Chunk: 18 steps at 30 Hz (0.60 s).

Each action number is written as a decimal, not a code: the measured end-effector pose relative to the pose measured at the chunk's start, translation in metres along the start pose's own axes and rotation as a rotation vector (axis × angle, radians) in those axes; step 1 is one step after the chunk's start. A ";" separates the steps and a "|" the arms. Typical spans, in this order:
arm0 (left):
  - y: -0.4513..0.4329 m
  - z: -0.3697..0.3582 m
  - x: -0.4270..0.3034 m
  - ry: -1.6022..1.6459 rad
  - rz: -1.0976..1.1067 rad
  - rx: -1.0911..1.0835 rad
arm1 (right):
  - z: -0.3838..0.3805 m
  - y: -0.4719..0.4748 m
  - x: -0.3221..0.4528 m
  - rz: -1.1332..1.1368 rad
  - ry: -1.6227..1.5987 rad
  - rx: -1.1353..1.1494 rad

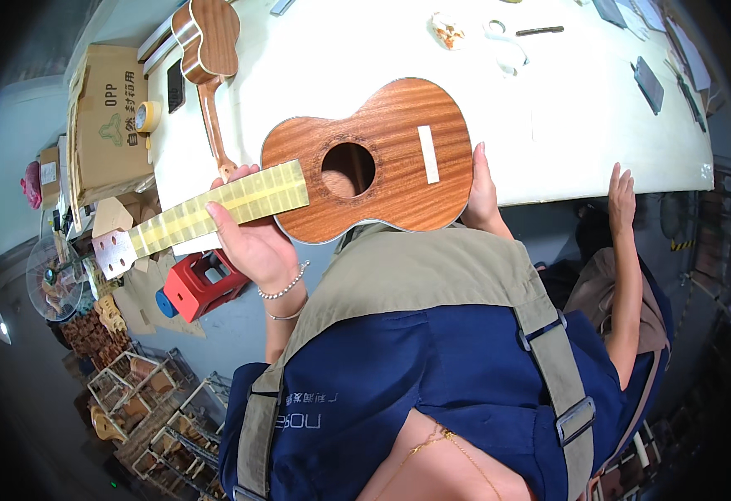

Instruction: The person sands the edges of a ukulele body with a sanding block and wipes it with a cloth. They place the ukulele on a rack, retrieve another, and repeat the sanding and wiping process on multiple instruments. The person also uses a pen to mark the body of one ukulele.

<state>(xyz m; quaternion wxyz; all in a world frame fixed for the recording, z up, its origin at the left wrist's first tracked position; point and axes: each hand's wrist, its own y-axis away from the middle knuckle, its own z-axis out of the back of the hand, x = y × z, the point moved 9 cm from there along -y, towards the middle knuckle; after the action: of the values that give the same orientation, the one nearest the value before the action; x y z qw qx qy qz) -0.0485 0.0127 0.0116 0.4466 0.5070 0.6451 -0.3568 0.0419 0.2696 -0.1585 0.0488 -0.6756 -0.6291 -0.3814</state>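
Note:
An unstrung wooden ukulele (400,169) lies across my front, soundhole facing up and neck to the left. Yellowish masking tape covers its fretboard (259,191), and a pale tape strip (428,154) crosses the lower part of the top. The bare headstock (113,253) has several peg holes. My left hand (259,247) grips the neck near the body, thumb over the taped fretboard, some fingers showing beyond the far edge. My right hand (483,194) supports the body's rounded end, thumb up along the side; its other fingers are partly hidden.
A second ukulele (218,44) lies face down on the white table (353,50). Nearby are a phone (176,86), a tape roll (148,116) and a cardboard box (112,125). A red stool (206,285) stands below left. A co-worker's hand (622,200) is at right.

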 end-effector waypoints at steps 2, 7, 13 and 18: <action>0.001 0.008 0.000 0.017 0.005 -0.027 | -0.008 0.002 0.000 0.020 -0.011 0.052; -0.006 0.016 -0.005 -0.008 -0.055 -0.066 | -0.018 -0.004 -0.007 0.058 0.057 0.039; -0.047 0.026 -0.002 -0.086 -0.070 -0.026 | 0.026 -0.023 0.026 0.190 1.034 -0.280; -0.110 -0.004 -0.005 -0.209 -0.006 0.136 | 0.100 -0.029 0.145 0.594 1.861 -1.160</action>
<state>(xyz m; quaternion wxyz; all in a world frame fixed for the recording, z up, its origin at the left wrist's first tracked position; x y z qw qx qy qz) -0.1556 -0.0103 0.0182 0.4749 0.4944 0.5707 -0.4520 0.0497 0.4480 -0.1576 0.2654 -0.1730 0.1079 -0.9423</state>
